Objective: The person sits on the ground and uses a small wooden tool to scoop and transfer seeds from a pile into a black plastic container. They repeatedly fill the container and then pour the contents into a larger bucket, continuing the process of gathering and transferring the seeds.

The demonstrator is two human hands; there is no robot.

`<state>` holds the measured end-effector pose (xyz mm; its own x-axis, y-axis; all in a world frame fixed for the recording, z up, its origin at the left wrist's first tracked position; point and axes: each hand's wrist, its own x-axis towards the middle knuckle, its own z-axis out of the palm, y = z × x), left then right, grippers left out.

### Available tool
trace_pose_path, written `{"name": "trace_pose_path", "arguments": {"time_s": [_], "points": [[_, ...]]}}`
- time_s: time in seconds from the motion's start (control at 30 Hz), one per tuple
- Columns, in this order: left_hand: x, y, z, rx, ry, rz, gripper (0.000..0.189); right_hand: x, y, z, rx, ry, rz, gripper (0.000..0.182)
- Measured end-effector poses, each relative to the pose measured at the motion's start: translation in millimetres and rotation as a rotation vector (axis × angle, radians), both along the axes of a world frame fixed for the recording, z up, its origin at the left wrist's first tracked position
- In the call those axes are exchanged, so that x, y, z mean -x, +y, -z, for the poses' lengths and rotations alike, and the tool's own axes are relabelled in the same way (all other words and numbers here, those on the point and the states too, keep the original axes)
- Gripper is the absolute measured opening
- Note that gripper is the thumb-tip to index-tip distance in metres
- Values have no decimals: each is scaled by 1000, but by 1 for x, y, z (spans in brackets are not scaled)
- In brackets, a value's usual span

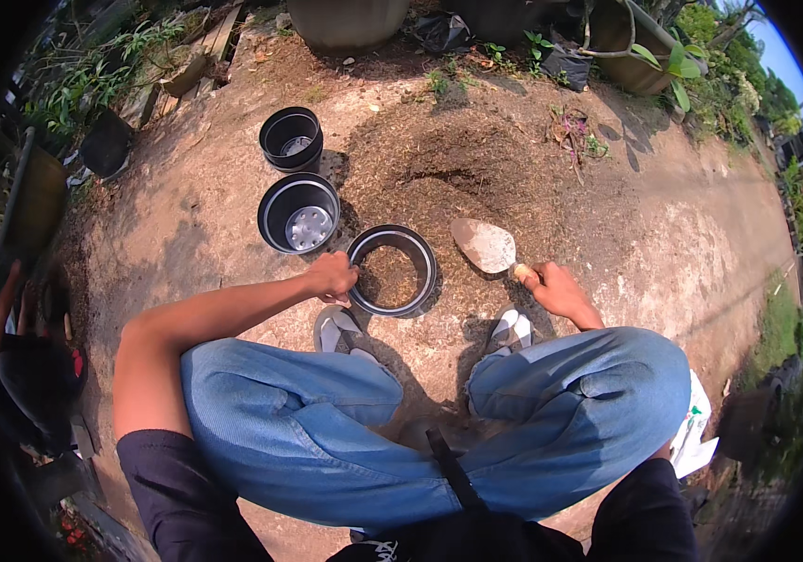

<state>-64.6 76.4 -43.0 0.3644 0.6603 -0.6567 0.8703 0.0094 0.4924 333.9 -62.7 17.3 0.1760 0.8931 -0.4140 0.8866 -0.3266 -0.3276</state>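
Note:
My left hand (333,277) grips the left rim of a black plastic plant pot (431,270), which has brown soil mix inside. In my right hand (560,291) is the wooden handle of a pointed trowel (485,244); its soil-smeared metal blade points left, just right of the pot. Beyond both lies a low heap of brown soil mix (443,151) with a hollow in it. An empty black pot with drainage holes (308,228) stands behind my left hand, and farther back is another black pot (291,139), apparently stacked in one more.
Large planters (348,24) and black plastic bags (442,31) line the far edge. Wooden boards (215,42) and plants lie at the upper left. Another person (32,379) is at the far left. A white bag (695,435) lies beside my right knee. My feet flank the near ground.

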Motion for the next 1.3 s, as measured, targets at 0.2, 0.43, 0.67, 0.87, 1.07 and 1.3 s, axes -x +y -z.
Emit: {"name": "trace_pose_path", "arguments": {"time_s": [0.2,0.43,0.67,0.87,1.07,1.3], "points": [[27,8,19,466,-107,-221,31,9,-58,67,268,346,169,45],[37,15,5,609,38,-115,45,47,-66,96,303,509,313,57],[11,36,7,441,84,71,52,57,3,155,145,715,207,43],[23,36,0,431,167,115,45,107,106,135,23,701,398,44],[18,34,-3,460,246,225,43,86,77,140,5,639,340,48],[13,44,-4,450,322,364,50,63,33,129,66,623,310,42]]}}
